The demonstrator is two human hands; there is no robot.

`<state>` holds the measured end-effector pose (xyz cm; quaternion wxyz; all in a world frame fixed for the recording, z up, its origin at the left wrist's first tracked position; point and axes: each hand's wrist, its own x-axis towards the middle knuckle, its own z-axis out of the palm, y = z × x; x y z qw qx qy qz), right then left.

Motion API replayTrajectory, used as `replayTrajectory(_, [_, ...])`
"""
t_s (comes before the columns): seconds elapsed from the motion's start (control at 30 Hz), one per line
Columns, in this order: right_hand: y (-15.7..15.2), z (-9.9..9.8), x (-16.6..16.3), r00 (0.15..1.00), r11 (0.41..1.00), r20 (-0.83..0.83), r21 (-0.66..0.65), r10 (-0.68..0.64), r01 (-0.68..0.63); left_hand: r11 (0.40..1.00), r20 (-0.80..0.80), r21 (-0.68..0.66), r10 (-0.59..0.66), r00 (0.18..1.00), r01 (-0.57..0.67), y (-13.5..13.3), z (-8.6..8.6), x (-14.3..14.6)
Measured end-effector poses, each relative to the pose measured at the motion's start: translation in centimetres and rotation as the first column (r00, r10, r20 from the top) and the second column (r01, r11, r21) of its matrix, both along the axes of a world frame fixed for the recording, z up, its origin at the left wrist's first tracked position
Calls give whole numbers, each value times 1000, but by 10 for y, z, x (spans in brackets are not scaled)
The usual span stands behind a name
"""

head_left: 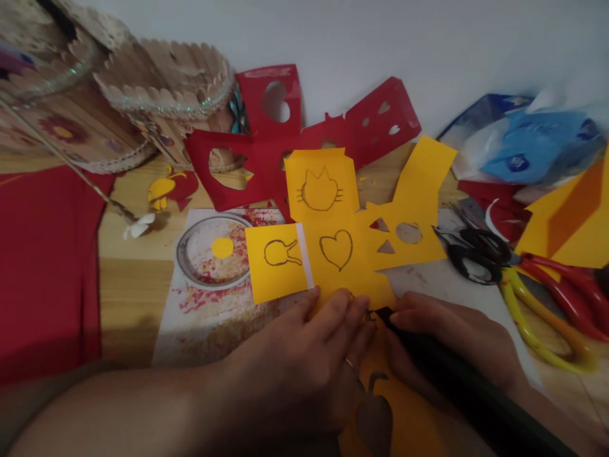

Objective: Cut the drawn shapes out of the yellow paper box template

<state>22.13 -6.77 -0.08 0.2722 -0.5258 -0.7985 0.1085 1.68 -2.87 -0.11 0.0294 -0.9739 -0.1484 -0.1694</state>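
A yellow paper box template [335, 279], cut in a cross shape, lies on a stained white sheet [181, 336]. Its panels carry pencilled outlines of a cat face, a heart and a rabbit-like shape, and other panels have holes cut through. My left hand [304, 355] lies flat across the lower part of the template, fingers stretched out and pressing it down. My right hand [457, 343] is closed round a long dark utility knife [442, 362]. The knife's tip touches the yellow paper close to my left fingertips; the blade itself is hard to see.
A cut-out red template [266, 136] leans at the back. On the right lie black-handled scissors [476, 257], red-and-yellow-handled tools [523, 317] and a blue plastic packet [533, 146]. Wooden-stick baskets [185, 70], red sheets [47, 273] and a round clear lid [190, 276] are on the left.
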Motion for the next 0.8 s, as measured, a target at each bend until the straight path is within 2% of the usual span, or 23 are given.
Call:
replayTrajectory(0.2, [-2,0,0,1000,1000,-6,-1,-12,12,1000,0,-10,6,1000,-6,-1,-2,1])
replayTrajectory(0.37, [-2,-1,3,1000,997,-8,-81,-19,19,997,53,-77,-29,998,33,11,0,-2])
replayTrajectory(0.47, [-1,2,4,995,986,-78,-161,-60,47,1000,56,-19,16,998,-15,37,10,-2])
replayTrajectory(0.53, [1,5,3,989,976,-129,-215,-73,44,995,-40,84,-44,998,47,60,19,4])
replayTrajectory(0.63, [4,10,3,983,963,-168,-269,-72,24,989,-170,146,24,985,1,93,31,20])
replayTrajectory(0.8, [9,15,5,979,927,-188,-375,-75,-1,975,-342,221,69,937,8,124,32,45])
